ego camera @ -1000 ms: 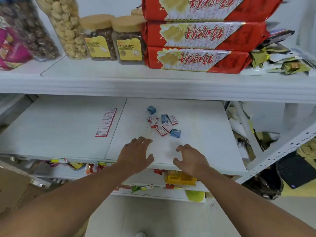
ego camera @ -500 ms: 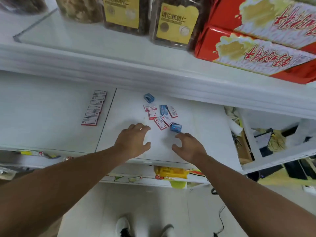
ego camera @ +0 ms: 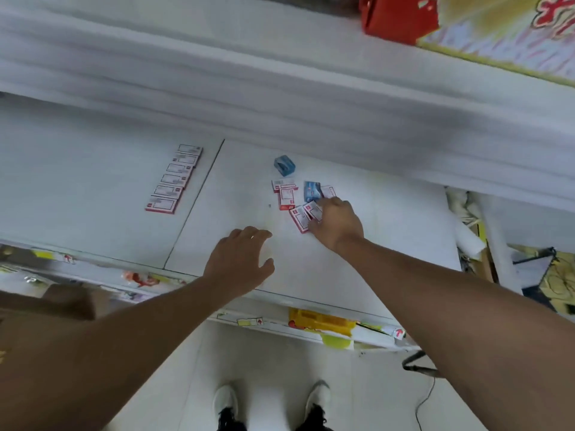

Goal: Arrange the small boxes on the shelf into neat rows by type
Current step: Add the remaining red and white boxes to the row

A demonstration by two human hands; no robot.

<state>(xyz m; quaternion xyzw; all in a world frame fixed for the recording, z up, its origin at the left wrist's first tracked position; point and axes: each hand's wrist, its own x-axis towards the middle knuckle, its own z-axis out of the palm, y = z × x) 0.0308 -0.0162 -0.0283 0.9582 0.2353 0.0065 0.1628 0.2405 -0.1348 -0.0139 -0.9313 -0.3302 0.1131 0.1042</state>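
A neat column of several red-and-white small boxes lies on the left panel of the white shelf. On the right panel is a loose cluster: red-and-white boxes, a flat blue box, and another blue box standing apart behind them. My right hand rests palm down on the cluster's right side, fingers curled over boxes and hiding whatever lies under it. My left hand lies open on bare shelf, nearer the front edge, holding nothing.
The upper shelf's thick white front edge overhangs close above, carrying a red snack package. Yellow packaging sits on the shelf below. A brown cardboard box is at the left. Clutter fills the gap at the right.
My right hand has reached forward onto the loose cluster, covering the near blue box. My left hand has barely moved. The camera has tilted further down and closer.
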